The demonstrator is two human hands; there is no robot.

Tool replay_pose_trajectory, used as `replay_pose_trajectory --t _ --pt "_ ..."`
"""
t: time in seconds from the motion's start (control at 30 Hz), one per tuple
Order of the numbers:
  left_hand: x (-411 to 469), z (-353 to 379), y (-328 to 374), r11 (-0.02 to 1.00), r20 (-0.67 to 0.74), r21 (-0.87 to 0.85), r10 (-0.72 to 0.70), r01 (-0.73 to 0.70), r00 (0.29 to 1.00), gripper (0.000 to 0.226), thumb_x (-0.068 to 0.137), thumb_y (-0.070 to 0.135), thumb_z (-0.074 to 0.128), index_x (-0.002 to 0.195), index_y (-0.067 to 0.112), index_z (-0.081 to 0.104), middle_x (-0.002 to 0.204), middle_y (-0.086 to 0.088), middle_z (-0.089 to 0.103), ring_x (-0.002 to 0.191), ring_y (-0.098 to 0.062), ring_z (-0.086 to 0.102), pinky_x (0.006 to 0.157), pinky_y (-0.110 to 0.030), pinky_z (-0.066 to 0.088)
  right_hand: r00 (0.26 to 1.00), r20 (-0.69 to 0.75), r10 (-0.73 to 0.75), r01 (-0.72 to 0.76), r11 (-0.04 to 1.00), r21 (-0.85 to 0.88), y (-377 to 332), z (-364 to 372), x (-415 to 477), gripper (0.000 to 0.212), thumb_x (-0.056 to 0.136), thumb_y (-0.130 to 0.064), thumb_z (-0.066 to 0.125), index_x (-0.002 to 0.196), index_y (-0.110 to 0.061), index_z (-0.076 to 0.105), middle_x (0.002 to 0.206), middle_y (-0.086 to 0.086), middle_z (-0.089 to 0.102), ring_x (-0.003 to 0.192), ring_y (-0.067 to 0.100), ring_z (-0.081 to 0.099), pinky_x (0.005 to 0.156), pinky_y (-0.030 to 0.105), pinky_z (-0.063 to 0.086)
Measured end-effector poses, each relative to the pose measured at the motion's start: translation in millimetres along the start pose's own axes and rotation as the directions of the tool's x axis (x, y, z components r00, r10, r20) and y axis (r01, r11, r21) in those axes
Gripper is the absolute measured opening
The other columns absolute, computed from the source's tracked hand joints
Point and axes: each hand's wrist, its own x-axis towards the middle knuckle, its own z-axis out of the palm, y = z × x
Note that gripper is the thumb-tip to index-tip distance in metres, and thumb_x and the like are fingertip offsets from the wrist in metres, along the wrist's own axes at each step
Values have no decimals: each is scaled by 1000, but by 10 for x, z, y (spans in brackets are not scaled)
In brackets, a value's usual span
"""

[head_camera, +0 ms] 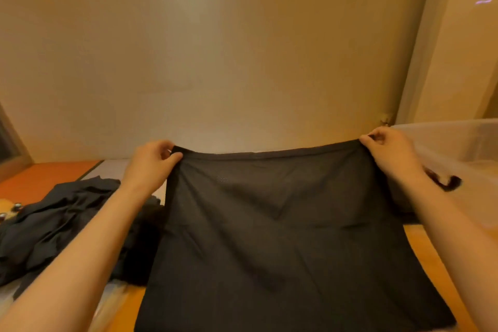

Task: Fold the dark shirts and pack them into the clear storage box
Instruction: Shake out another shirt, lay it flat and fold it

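A dark shirt is stretched out in front of me, its far edge lifted and pulled taut between both hands. My left hand pinches the far left corner of that edge. My right hand pinches the far right corner. The rest of the cloth slopes down toward me over the orange table. A heap of more dark shirts lies crumpled at the left. The clear storage box stands at the right, just beyond my right wrist.
A plain pale wall rises close behind the table. A dark hair tie sits on my right wrist. A small yellowish object peeks out at the far left beside the heap. A tall white appliance stands at the back right.
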Motion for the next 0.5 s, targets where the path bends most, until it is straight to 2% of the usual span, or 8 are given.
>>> replay_pose_trajectory --t 0.1,0.23,0.37,0.43,0.5 --pt "405 519 -273 993 133 116 -50 34 990 16 91 24 63 99 10 65 96 -9 66 93 -31 62 76 -38 49 997 78 25 -4 964 -266 274 488 368 21 93 -23 59 96 -4 67 98 17 67 96 35 59 78 38 42" --pt "555 1063 -567 944 248 331 -71 -15 966 17 91 29 63 103 17 65 103 -5 68 91 -23 61 74 -33 49 988 142 64 11 879 -477 589 1029 456 18 97 -25 53 99 -9 61 98 12 64 91 30 59 67 35 45" --pt "593 1238 -736 926 284 377 -103 -13 953 18 91 32 61 106 22 61 105 -2 68 92 -22 62 80 -35 51 993 118 -6 73 818 -570 674 1237 414 13 98 -22 49 96 -11 56 87 8 59 80 26 57 62 36 48" --pt "564 1224 -745 921 295 388 -99 -25 950 26 92 33 60 115 21 57 110 -3 67 96 -24 62 83 -37 51 993 112 -34 94 802 -590 638 1250 354 15 97 -23 51 104 -11 55 95 10 61 85 27 59 60 34 46" --pt "493 1167 -663 910 297 409 -58 -72 953 39 94 35 57 128 17 50 121 -6 62 105 -25 60 90 -39 48 985 135 -104 165 791 -589 572 1208 281 28 95 -26 54 119 -11 52 112 11 59 99 27 58 66 35 47"
